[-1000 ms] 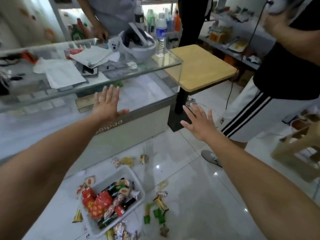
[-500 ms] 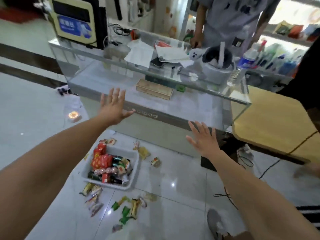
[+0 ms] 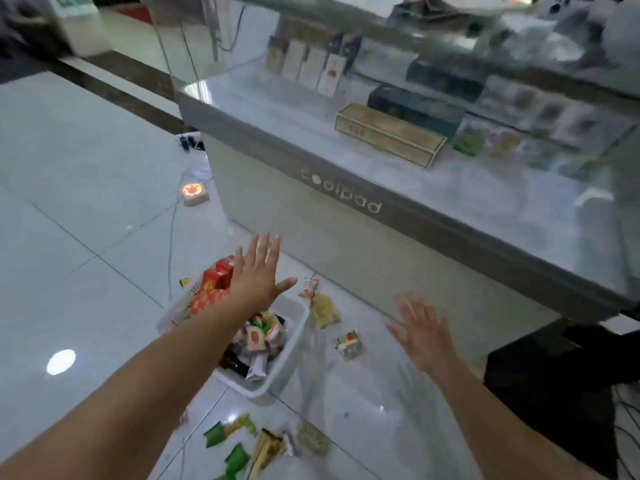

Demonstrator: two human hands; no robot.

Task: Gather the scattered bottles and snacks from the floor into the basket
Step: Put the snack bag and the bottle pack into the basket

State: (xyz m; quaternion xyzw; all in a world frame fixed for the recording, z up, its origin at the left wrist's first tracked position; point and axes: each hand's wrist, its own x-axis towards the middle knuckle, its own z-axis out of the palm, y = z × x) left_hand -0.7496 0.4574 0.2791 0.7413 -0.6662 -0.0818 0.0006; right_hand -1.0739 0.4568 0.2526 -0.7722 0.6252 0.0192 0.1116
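left hand [image 3: 258,275], right hand [image 3: 424,332] spread, empty | wrapped snack [image 3: 349,344] lies between basket [image 3: 289,358] and right hand | right nearer

Shop — glass display counter [image 3: 381,188], boxed goods [image 3: 389,135]

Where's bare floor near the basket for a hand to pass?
Bare tile left of the basket, past the cable. Smaller patch right of it, nearer than the clear packet. Crowded: green wrappers at the basket's near end, yellow packet at its far right corner.
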